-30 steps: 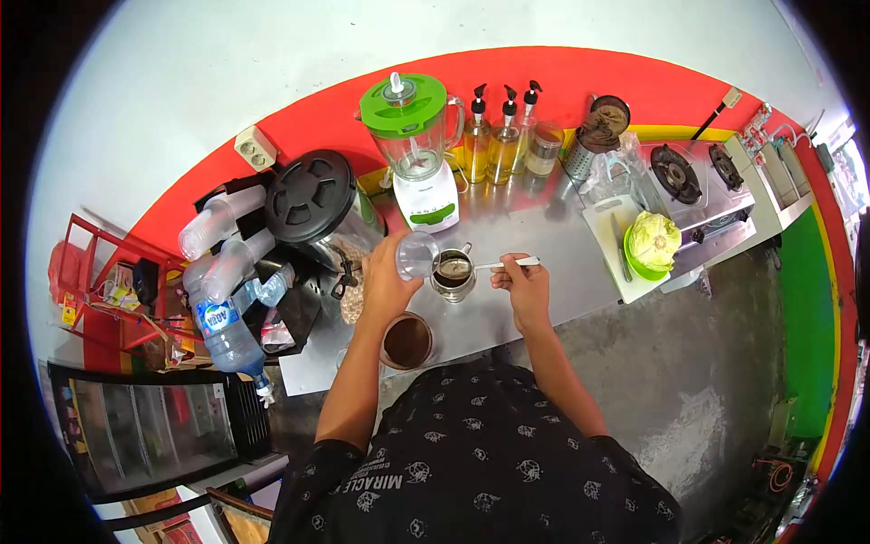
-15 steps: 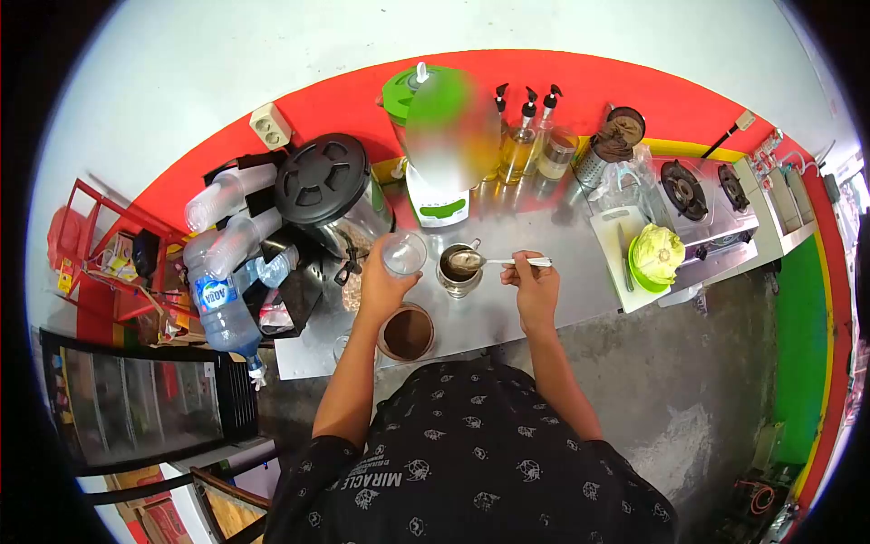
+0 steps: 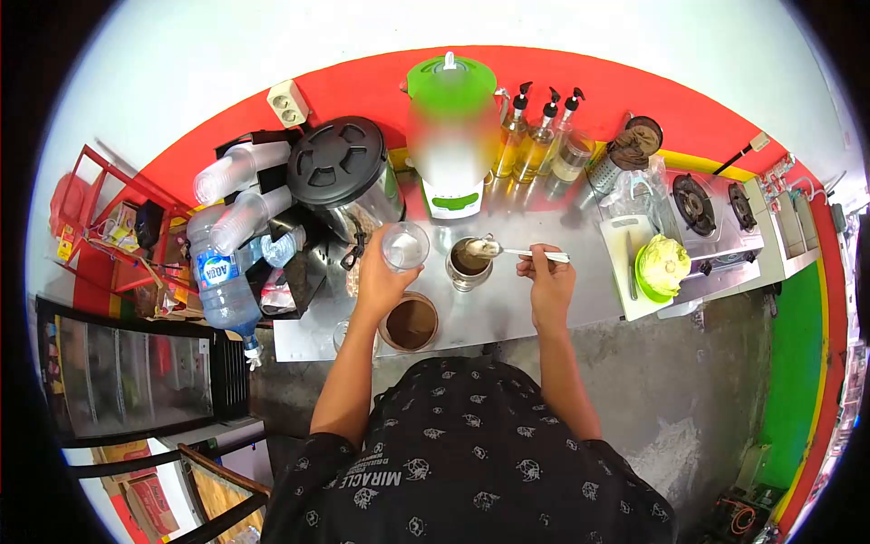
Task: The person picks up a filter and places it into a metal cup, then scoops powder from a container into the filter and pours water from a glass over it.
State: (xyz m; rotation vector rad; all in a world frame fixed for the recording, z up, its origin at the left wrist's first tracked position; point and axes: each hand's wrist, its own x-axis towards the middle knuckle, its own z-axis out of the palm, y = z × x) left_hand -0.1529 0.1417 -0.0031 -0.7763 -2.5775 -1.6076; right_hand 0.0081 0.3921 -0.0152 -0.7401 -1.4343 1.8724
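My left hand (image 3: pixel 381 284) is wrapped round a clear plastic cup (image 3: pixel 405 247), held above the steel counter. In my right hand (image 3: pixel 547 277) is the handle of a metal spoon (image 3: pixel 525 254), pinched between the fingers. The spoon's bowl carries something pale and sits over the rim of a metal cup (image 3: pixel 468 278), which has dark contents. Below my left hand stands a round container of brown powder (image 3: pixel 410 324), and a clear glass (image 3: pixel 343 336) is partly hidden behind my left forearm.
A blender (image 3: pixel 452 195) and pump bottles (image 3: pixel 536 145) line the wall. Left are a black-lidded steel container (image 3: pixel 336 162), stacked plastic cups (image 3: pixel 243 171) and a large water bottle (image 3: pixel 220 288). Right are a cutting board (image 3: pixel 620 238), cabbage (image 3: pixel 666 261), knife and gas stove (image 3: pixel 714 213).
The view has shifted, so most things appear slightly further right. The spoon's bowl has moved from over the metal cup's middle toward its upper right rim. Both hands keep their holds.
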